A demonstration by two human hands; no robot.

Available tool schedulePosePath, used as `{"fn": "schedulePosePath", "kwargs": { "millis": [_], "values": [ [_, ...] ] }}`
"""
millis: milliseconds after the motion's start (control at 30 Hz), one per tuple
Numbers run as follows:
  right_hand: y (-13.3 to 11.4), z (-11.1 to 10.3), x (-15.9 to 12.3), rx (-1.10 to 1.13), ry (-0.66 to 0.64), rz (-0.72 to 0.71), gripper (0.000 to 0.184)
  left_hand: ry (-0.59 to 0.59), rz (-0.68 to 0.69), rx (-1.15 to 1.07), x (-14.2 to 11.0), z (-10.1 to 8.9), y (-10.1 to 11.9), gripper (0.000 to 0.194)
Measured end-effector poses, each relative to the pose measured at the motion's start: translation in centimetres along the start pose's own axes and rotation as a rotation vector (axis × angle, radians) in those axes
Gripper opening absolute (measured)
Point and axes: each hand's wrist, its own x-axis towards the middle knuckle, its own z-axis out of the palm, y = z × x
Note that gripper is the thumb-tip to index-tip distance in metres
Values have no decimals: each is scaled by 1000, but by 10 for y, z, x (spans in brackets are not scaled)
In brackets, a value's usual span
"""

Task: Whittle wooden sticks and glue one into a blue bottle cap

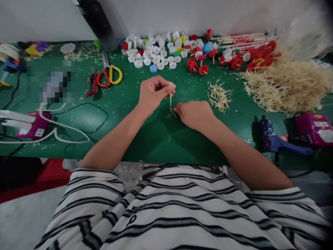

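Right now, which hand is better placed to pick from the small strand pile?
Probably the right hand: it's nearer the small pile, while the left hand is farther off, holding the stick.

A plain, pale grey wall [161, 15] rises directly behind a smooth, dark green table [125, 128]; soft light leaves whitish patches of sheen on the green top; at the lower left, beyond the table's near edge, a glossy red surface [53, 170] borders a pale, faintly mottled grey floor [28, 222].
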Motion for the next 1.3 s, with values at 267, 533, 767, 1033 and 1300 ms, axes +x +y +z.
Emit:
{"fn": "schedulePosePath", "kwargs": {
  "millis": [267, 533, 767, 1033, 1300],
  "values": [
    [-6, -3, -5, 2, -66, 14, 51, -8, -26, -16, -2, 1, 4, 36],
    [-9, -8, -6, 21, -126, 21, 52, 27, -64, 30, -3, -1, 6, 29],
    [-8, -12, -8, 0, -160, 38, 53, 27, -43, 29, -4, -1, 4, 23],
    [4, -12, -4, 25, 2, 71, 55, 9, -44, 46, -3, -1, 5, 30],
    [-6, -8, 1, 17, -32, 32, 54, 7, -43, 39, -2, -3, 2, 28]
  ]
}}
